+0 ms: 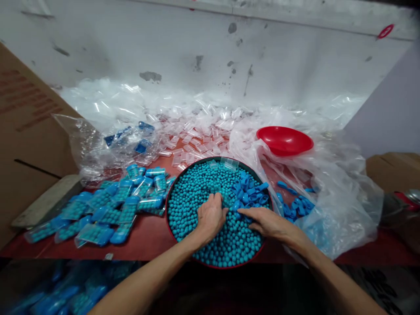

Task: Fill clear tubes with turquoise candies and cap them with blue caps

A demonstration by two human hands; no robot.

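A round tub (168, 214) with a red rim is filled with small turquoise balls (187, 197). My left hand (211, 214) is in the middle of the tub, fingers curled down among the balls. A clear piece shows faintly beside its fingertips, but what it grips is hidden. To the right, my right hand (267, 222) reaches over the balls with its index finger stretched out and its thumb apart. That fingertip touches a blue plastic cap (237, 205) at the edge of a heap of blue caps (251, 190) lying on the balls.
Filled clear containers with blue caps (127, 210) are piled left of the tub. Clear empty containers (197, 142) lie scattered behind it. A red bowl (285, 141) rests on plastic bags (341, 197) at right, near more blue caps (297, 208). A cardboard box (33, 131) stands at far left.
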